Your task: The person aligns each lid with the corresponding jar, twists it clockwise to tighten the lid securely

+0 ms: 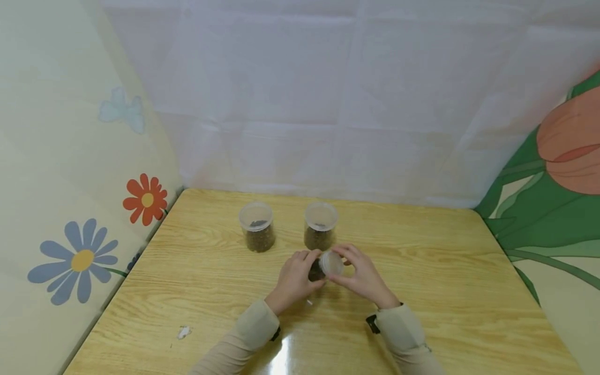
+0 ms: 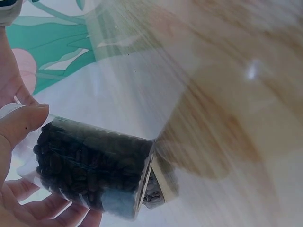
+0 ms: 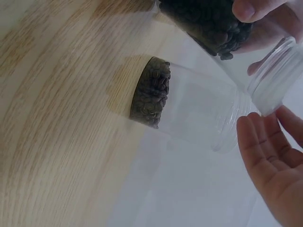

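A small clear jar of coffee beans (image 1: 317,269) is held tilted above the wooden table (image 1: 445,271), between both hands. My left hand (image 1: 295,276) grips its bean-filled body (image 2: 90,165), thumb on top and fingers underneath. My right hand (image 1: 361,276) curls round the jar's pale lid (image 1: 332,263) at the mouth end. In the right wrist view the lid end (image 3: 273,82) lies against the fingertips of my right hand (image 3: 270,161), with the dark beans (image 3: 213,23) higher up. My left hand (image 2: 14,142) fills the left edge of the left wrist view.
Two more lidded jars of beans stand upright just beyond the hands, one at the left (image 1: 257,227) and one at the right (image 1: 320,226). One of them shows behind the held jar (image 3: 154,92). A white scrap (image 1: 184,332) lies near the front left. Flowered cloth walls (image 1: 84,208) enclose the table.
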{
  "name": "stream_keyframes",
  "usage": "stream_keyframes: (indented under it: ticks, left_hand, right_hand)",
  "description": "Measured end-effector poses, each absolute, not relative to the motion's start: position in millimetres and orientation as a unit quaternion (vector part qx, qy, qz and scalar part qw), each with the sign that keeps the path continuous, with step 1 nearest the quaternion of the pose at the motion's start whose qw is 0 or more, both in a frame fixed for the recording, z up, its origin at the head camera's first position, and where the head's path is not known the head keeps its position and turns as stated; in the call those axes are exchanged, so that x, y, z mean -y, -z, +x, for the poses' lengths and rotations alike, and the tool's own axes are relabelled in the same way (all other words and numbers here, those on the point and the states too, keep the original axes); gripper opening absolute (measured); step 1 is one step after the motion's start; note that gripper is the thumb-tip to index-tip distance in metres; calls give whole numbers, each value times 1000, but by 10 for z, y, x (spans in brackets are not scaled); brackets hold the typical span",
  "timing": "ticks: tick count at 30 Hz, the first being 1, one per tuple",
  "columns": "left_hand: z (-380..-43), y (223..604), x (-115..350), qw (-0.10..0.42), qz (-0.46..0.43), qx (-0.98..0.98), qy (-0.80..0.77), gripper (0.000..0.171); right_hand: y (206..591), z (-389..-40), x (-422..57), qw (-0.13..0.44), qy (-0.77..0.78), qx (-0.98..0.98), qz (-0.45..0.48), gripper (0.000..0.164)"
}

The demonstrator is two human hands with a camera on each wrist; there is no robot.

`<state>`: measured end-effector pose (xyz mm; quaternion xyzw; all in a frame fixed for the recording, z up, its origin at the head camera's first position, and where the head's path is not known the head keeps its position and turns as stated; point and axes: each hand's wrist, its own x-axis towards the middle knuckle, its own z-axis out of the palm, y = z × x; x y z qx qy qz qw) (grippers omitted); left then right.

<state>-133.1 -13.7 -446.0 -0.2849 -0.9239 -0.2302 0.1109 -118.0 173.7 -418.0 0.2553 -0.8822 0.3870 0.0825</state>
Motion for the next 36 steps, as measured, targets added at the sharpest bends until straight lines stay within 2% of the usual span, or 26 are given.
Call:
stream_keyframes:
  ticks: [10, 23, 36]
  left_hand:
    - [-1324, 4458, 137, 111, -284, 924, 231, 61]
    - [-1315, 4463, 155, 125, -292, 918, 236, 62]
    - [-1303, 4457, 147, 129, -293, 919, 229, 62]
  right_hand:
    - [4174, -1133, -1695, 95, -370, 901, 207, 55]
    - [4092, -1191, -1774, 110, -343, 872, 331, 52]
    - [4091, -1206, -1779, 120, -311, 880, 339, 52]
